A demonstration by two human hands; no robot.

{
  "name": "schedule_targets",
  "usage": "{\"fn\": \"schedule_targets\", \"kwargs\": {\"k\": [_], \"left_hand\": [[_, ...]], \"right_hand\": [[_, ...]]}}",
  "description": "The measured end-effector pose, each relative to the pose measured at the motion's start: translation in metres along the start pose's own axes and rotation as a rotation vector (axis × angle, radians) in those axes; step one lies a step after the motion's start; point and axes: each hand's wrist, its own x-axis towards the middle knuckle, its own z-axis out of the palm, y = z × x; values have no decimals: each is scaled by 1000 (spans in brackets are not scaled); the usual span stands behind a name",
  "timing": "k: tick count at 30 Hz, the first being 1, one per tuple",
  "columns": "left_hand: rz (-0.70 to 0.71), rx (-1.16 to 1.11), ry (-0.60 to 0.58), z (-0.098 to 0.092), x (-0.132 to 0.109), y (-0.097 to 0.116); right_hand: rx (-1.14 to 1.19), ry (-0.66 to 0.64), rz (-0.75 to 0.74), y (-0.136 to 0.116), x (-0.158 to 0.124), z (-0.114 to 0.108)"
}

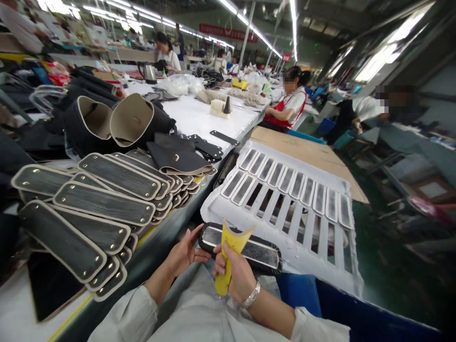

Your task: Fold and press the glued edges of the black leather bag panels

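My left hand (pixel 185 254) grips the near end of a long black panel (pixel 249 251) with a shiny silvery middle. The panel rests on the front edge of a white slotted rack (pixel 285 218). My right hand (pixel 238 274) is closed round a yellow scraper-like tool (pixel 230 251), whose wide top edge touches the panel's face. A metal bracelet sits on my right wrist. Several similar panels (pixel 285 180) lie in the rack's slots further back.
A big pile of black studded panels (pixel 92 204) covers the table to my left, with rolled black bag bodies (pixel 117 121) behind it. Cardboard (pixel 306 152) lies beyond the rack. Other people sit at tables further off. A blue bin (pixel 320 294) stands below right.
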Motion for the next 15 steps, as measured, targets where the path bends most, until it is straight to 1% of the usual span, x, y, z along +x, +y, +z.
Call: {"fn": "schedule_targets", "kwargs": {"k": [2, 3, 5, 8, 10, 12, 14, 15], "left_hand": [[41, -26, -18, -6, -4, -2], [57, -23, -20, -7, -4, -3], [79, -4, -11, -7, -4, -4], [105, 30, 22, -6, -1, -3], [112, 46, 47, -6, 2, -2], [117, 54, 75, -7, 4, -1], [121, 62, 96, -6, 5, -1], [122, 71, 108, -6, 5, 0]], "right_hand": [[8, -45, -230, -15, 11, 13], [2, -60, -310, -20, 19, 22], [-21, -46, -419, -24, 41, 40], [-66, 31, -493, -18, 76, 59], [-152, 69, -520, -11, 93, 64], [-259, 92, -544, -4, 102, 64], [-329, 104, -559, 3, 104, 60], [-404, 104, -591, 7, 104, 57]]}}
